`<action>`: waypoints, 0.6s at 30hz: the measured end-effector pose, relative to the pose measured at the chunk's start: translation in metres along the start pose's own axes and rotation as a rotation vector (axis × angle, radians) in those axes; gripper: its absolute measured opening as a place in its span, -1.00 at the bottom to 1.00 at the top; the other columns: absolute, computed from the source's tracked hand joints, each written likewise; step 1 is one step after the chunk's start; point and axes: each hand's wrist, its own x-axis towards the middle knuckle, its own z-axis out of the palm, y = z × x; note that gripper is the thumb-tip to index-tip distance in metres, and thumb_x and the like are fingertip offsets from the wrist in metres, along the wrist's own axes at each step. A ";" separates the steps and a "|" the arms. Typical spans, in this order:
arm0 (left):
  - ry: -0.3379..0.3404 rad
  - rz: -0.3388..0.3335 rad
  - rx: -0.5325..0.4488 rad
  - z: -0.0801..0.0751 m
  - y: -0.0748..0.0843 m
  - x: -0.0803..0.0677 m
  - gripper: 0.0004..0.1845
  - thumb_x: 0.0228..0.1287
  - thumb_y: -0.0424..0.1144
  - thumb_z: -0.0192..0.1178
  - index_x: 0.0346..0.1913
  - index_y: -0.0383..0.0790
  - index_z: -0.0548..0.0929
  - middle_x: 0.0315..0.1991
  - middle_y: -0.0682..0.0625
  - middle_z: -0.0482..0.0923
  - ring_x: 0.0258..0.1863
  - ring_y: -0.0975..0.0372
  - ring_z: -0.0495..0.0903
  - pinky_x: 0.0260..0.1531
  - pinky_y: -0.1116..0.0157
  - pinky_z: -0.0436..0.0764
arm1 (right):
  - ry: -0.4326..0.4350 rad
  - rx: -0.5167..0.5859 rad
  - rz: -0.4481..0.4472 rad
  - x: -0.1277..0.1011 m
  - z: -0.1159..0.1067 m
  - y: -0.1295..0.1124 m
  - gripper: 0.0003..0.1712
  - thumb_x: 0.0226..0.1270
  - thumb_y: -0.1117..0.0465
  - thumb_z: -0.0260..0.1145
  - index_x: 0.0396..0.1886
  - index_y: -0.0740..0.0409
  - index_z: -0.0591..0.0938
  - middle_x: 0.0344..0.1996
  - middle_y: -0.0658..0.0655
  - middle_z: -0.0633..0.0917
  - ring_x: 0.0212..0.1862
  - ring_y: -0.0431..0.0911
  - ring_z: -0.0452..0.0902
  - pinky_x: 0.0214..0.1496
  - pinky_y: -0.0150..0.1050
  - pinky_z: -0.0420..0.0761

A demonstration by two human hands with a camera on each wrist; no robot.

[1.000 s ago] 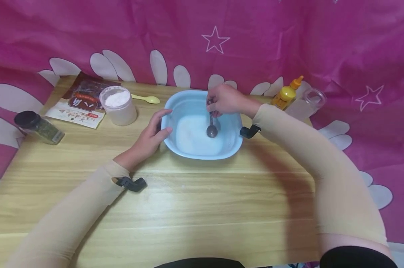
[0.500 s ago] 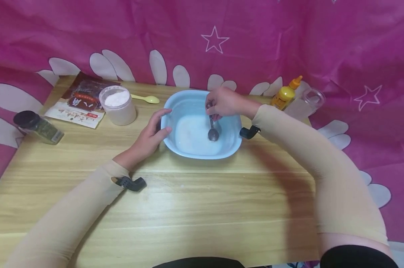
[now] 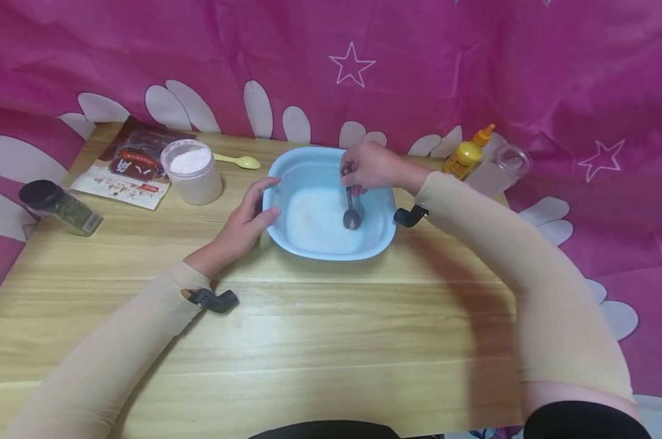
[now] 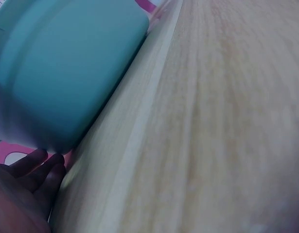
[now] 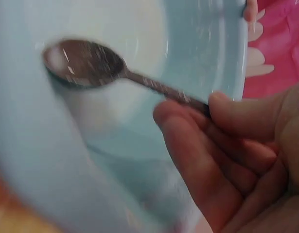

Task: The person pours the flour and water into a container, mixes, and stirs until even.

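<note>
A light blue plastic basin point(image 3: 331, 249) stands at the back middle of the table, with whitish liquid in its bottom. At its left side my left hand point(image 3: 242, 228) holds it, thumb and forefinger tips over the rim; in the left wrist view, other fingers point(image 4: 40, 172) lie against the outer wall. My right hand point(image 3: 370, 167) reaches over the basin's far right side. Between thumb and fingers it pinches the handle of a metal spoon point(image 5: 86, 63). The spoon's bowl points down into the basin, toward its right half.
Left of the basin are an open tub of white powder point(image 3: 194, 177), a yellow spoon point(image 3: 245, 162), a brown-and-white packet point(image 3: 130, 161) and a black-capped spice jar point(image 3: 62, 207). A yellow bottle point(image 3: 468, 155) and a clear container point(image 3: 498, 171) stand back right. A pink curtain point(image 3: 287, 55) hangs behind.
My right hand has shifted slightly right, and the spoon's bowl moved right and a little nearer, then slightly back. My left hand stays at the basin's rim.
</note>
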 end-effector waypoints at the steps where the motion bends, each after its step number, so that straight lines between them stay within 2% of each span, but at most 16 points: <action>1: 0.001 0.001 -0.007 0.000 0.000 0.000 -0.35 0.72 -0.24 0.12 0.73 -0.01 0.24 0.60 -0.33 0.37 0.51 -0.15 0.47 0.22 0.30 0.72 | -0.031 0.019 -0.001 0.000 0.002 -0.002 -0.90 0.59 0.27 0.47 -0.09 0.23 0.75 -0.33 0.17 0.85 -0.30 -0.04 0.85 -0.16 -0.21 0.84; 3: 0.004 0.001 -0.015 0.000 0.000 0.000 -0.35 0.72 -0.25 0.12 0.72 -0.01 0.24 0.60 -0.33 0.36 0.51 -0.15 0.47 0.21 0.31 0.73 | -0.062 0.050 -0.020 0.001 0.006 -0.006 -0.89 0.59 0.25 0.48 -0.07 0.21 0.74 -0.31 0.16 0.85 -0.27 -0.04 0.86 -0.14 -0.21 0.86; 5: 0.011 0.003 -0.028 0.000 -0.001 -0.001 -0.35 0.71 -0.26 0.12 0.72 -0.03 0.24 0.59 -0.34 0.37 0.50 -0.17 0.48 0.13 0.43 0.72 | -0.042 0.074 -0.040 0.004 0.009 -0.007 -0.88 0.59 0.25 0.48 -0.07 0.22 0.74 -0.29 0.16 0.85 -0.25 -0.04 0.86 -0.13 -0.19 0.87; 9: 0.011 0.003 -0.038 0.002 -0.001 -0.002 -0.35 0.71 -0.28 0.12 0.72 -0.05 0.24 0.57 -0.37 0.38 0.49 -0.20 0.49 0.11 0.44 0.73 | 0.082 0.027 -0.026 0.007 0.005 -0.004 -0.88 0.62 0.25 0.45 -0.06 0.23 0.72 -0.26 0.18 0.82 -0.27 -0.04 0.83 -0.13 -0.21 0.84; 11: 0.008 0.001 -0.039 0.002 -0.001 -0.002 -0.35 0.70 -0.28 0.12 0.72 -0.05 0.23 0.56 -0.37 0.39 0.47 -0.21 0.50 0.09 0.43 0.74 | 0.109 -0.017 0.011 0.004 0.001 -0.002 -0.90 0.62 0.26 0.43 -0.08 0.23 0.72 -0.27 0.18 0.81 -0.29 -0.05 0.82 -0.16 -0.21 0.81; 14: 0.003 0.001 -0.037 0.002 0.000 -0.001 -0.34 0.70 -0.28 0.12 0.73 -0.06 0.23 0.56 -0.38 0.39 0.47 -0.20 0.50 0.10 0.43 0.73 | 0.042 -0.033 0.043 0.000 0.000 -0.002 -0.92 0.61 0.28 0.44 -0.08 0.22 0.74 -0.27 0.18 0.81 -0.29 -0.03 0.83 -0.17 -0.21 0.82; 18: 0.010 0.006 -0.044 0.002 0.001 0.000 -0.35 0.69 -0.29 0.13 0.72 -0.06 0.24 0.56 -0.37 0.38 0.47 -0.19 0.50 0.10 0.44 0.73 | -0.091 0.066 0.008 -0.001 0.008 -0.009 -0.90 0.59 0.28 0.47 -0.05 0.23 0.75 -0.26 0.19 0.84 -0.24 -0.01 0.87 -0.12 -0.18 0.87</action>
